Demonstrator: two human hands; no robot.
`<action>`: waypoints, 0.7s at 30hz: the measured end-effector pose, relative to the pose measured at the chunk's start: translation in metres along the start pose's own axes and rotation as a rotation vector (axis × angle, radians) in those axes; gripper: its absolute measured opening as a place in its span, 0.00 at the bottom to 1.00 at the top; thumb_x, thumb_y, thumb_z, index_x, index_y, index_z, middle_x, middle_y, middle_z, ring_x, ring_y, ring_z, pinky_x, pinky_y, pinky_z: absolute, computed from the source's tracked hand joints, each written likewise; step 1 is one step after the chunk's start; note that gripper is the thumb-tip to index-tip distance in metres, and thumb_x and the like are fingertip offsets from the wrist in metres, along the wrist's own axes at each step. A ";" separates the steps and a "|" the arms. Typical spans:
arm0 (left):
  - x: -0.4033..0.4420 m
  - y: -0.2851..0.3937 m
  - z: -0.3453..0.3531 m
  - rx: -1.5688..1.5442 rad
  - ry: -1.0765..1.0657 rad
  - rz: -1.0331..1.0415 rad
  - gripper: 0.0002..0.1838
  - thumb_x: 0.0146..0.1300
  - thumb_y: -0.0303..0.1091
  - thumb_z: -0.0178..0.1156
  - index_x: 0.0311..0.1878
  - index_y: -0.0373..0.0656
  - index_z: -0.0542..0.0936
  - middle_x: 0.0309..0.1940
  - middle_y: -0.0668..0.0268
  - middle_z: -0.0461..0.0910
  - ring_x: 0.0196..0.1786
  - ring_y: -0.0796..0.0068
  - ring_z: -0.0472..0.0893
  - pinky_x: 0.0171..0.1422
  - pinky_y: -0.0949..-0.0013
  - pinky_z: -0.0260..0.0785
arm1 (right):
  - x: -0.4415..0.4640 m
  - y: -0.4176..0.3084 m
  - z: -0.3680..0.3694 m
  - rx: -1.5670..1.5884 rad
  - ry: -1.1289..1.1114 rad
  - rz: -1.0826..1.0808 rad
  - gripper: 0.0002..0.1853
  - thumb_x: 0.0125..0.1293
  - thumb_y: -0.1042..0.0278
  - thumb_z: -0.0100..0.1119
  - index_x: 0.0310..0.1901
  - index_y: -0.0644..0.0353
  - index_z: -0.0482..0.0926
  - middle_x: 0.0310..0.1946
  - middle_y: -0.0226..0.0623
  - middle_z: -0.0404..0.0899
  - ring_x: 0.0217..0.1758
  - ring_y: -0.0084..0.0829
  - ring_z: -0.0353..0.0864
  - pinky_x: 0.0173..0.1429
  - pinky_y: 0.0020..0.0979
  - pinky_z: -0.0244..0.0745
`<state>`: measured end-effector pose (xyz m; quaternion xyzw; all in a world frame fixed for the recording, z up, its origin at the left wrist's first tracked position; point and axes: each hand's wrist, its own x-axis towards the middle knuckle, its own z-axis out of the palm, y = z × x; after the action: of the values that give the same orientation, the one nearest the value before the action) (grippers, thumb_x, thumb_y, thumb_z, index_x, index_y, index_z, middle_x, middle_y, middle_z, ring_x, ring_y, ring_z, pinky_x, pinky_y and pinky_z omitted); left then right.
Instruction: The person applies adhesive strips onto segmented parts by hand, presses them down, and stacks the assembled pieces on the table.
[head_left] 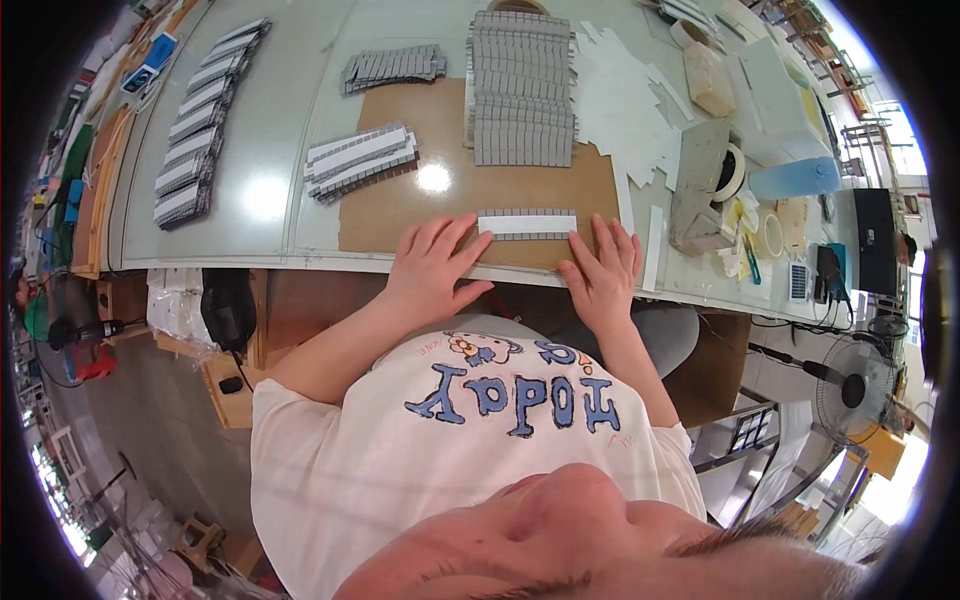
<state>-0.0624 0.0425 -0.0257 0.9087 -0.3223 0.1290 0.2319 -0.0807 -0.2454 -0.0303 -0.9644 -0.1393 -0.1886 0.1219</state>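
White-topped strip: we are seeing it lying flat on the brown board, between our two hands, with grey segments showing along its long sides.
Left hand: we are holding it palm down, fingers spread, gripping nothing; its index fingertip is touching or nearly touching the near end of the strip.
Right hand: we are resting it at the opposite end, fingers loosely apart, likewise gripping nothing.
Handling: we are judging the strip light and thin, probably stiff across but perhaps flexing between segments; its smooth white face may be proving slippery.
Hold: we are favouring the two short ends, beside the index fingertips, since pressing the middle alone could be bending it.
Grey column: we are seeing overlapping segmented pieces beyond and between both hands.
Small piles: beyond the left hand we are noticing a white-topped pile, with a plain grey pile farther out.
White sheets: we are seeing these lying beyond the right hand.
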 end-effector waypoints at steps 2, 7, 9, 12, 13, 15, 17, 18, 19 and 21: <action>0.000 -0.001 0.001 -0.001 -0.001 0.003 0.31 0.58 0.47 0.71 0.64 0.49 0.79 0.67 0.61 0.71 0.66 0.57 0.69 0.68 0.51 0.61 | 0.000 0.000 -0.001 -0.008 0.003 0.005 0.22 0.68 0.46 0.63 0.56 0.49 0.87 0.68 0.42 0.75 0.74 0.48 0.66 0.80 0.53 0.49; -0.004 -0.008 -0.009 -0.262 0.104 0.044 0.26 0.61 0.45 0.70 0.61 0.46 0.80 0.59 0.58 0.78 0.56 0.53 0.77 0.59 0.55 0.69 | 0.001 -0.006 -0.004 -0.018 -0.030 -0.002 0.23 0.65 0.49 0.66 0.57 0.53 0.86 0.68 0.43 0.74 0.74 0.49 0.65 0.80 0.55 0.49; -0.031 -0.021 -0.008 -0.646 -0.241 -0.147 0.19 0.69 0.43 0.65 0.56 0.41 0.81 0.49 0.60 0.84 0.41 0.63 0.81 0.44 0.65 0.74 | 0.003 -0.013 -0.003 0.007 -0.021 -0.059 0.23 0.62 0.51 0.69 0.54 0.56 0.85 0.66 0.45 0.75 0.73 0.49 0.67 0.79 0.56 0.52; -0.041 -0.015 -0.013 -1.302 -0.647 -1.097 0.17 0.76 0.44 0.59 0.53 0.39 0.81 0.41 0.64 0.87 0.34 0.74 0.82 0.35 0.72 0.72 | 0.008 -0.028 -0.001 0.121 -0.078 -0.178 0.24 0.61 0.54 0.70 0.56 0.57 0.84 0.65 0.45 0.75 0.71 0.50 0.67 0.78 0.56 0.54; -0.044 -0.012 -0.014 -1.301 -0.645 -1.094 0.17 0.76 0.44 0.59 0.53 0.39 0.81 0.41 0.64 0.87 0.34 0.74 0.82 0.35 0.72 0.72 | 0.012 -0.034 0.000 0.182 -0.124 -0.212 0.24 0.62 0.54 0.69 0.58 0.56 0.83 0.67 0.44 0.74 0.72 0.50 0.67 0.78 0.56 0.54; -0.049 -0.008 -0.015 -1.502 -0.316 -1.337 0.19 0.76 0.47 0.59 0.52 0.38 0.83 0.42 0.64 0.88 0.38 0.79 0.84 0.35 0.75 0.69 | 0.026 -0.041 -0.003 0.257 -0.124 -0.269 0.23 0.62 0.56 0.70 0.57 0.56 0.82 0.63 0.43 0.76 0.70 0.48 0.69 0.76 0.55 0.58; -0.052 -0.011 -0.016 -1.501 -0.243 -1.346 0.19 0.75 0.45 0.60 0.50 0.35 0.83 0.41 0.63 0.89 0.36 0.79 0.84 0.34 0.76 0.68 | 0.045 -0.037 0.001 0.195 -0.172 -0.268 0.19 0.61 0.60 0.70 0.52 0.56 0.83 0.60 0.41 0.77 0.64 0.47 0.73 0.70 0.54 0.64; -0.051 -0.013 -0.021 -1.420 -0.240 -1.264 0.19 0.75 0.45 0.60 0.49 0.35 0.83 0.42 0.62 0.89 0.35 0.79 0.84 0.33 0.76 0.68 | 0.063 -0.028 -0.005 0.148 -0.199 -0.164 0.16 0.60 0.65 0.70 0.50 0.55 0.82 0.53 0.39 0.81 0.57 0.46 0.77 0.63 0.50 0.69; -0.049 -0.014 -0.028 -1.340 -0.238 -1.186 0.19 0.75 0.45 0.60 0.49 0.34 0.84 0.43 0.62 0.89 0.33 0.79 0.84 0.33 0.76 0.68 | 0.076 -0.010 0.003 0.124 -0.084 -0.138 0.15 0.60 0.67 0.69 0.50 0.55 0.82 0.49 0.38 0.82 0.53 0.45 0.79 0.60 0.47 0.71; -0.034 -0.032 -0.049 -1.200 -0.214 -1.086 0.18 0.73 0.44 0.62 0.45 0.35 0.85 0.40 0.61 0.89 0.28 0.79 0.82 0.31 0.76 0.68 | 0.100 0.024 0.020 0.063 0.084 -0.145 0.14 0.61 0.71 0.67 0.49 0.56 0.82 0.42 0.36 0.84 0.47 0.42 0.82 0.57 0.43 0.73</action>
<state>-0.0716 0.1074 -0.0076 0.6668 0.1283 -0.2832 0.6772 0.0227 -0.2393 -0.0130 -0.9388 -0.2092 -0.2327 0.1440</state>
